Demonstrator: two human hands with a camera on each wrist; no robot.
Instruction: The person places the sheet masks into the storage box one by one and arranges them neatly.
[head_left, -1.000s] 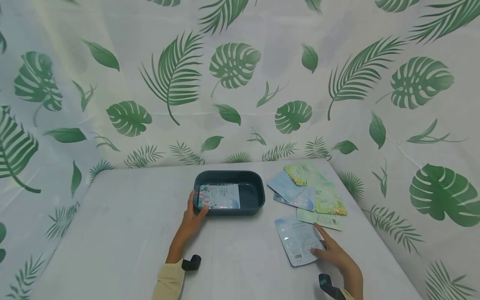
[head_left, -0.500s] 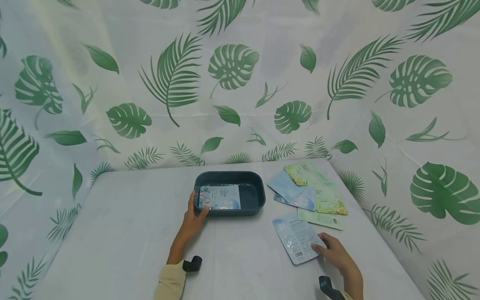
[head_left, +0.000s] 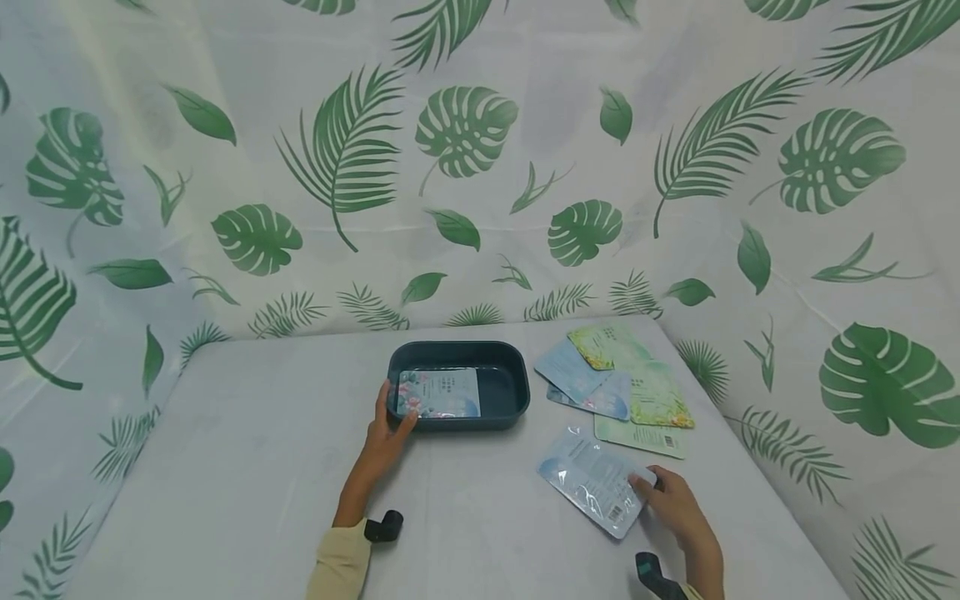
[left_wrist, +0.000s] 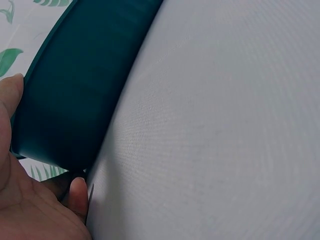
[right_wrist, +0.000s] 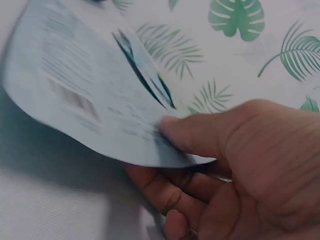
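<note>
Pale blue packet (head_left: 587, 479) is at the right front of the surface (head_left: 247, 467), just on the person's side of the loose pile, held at its right edge by the right hand (head_left: 675, 502). Head view gives the layout: text and barcode (head_left: 615, 512) face up, thumb on top, other fingers mostly hidden. Right wrist view fills that in: fingers curled underneath, thumb pressing from above, so a narrow pinch; near edge is off the surface, shadow below it. That view is blurred, print unreadable there.

Second grip: left hand (head_left: 385, 446) is on the left front corner of the dark teal tray (head_left: 480, 424), spread just enough to wrap it. Left wrist view shows the outer wall, one digit at the rim, others bent by the corner near the surface; the tray's inside is hidden there. Head view has the inside: one floral packet (head_left: 442, 393) lying in the left part.

Pile right of the tray reads properly in head view alone: overlapping blue packets (head_left: 570, 371) and green packets (head_left: 660, 402). Leaf-print cloth (head_left: 517, 292) behind, visible in all three views
</note>
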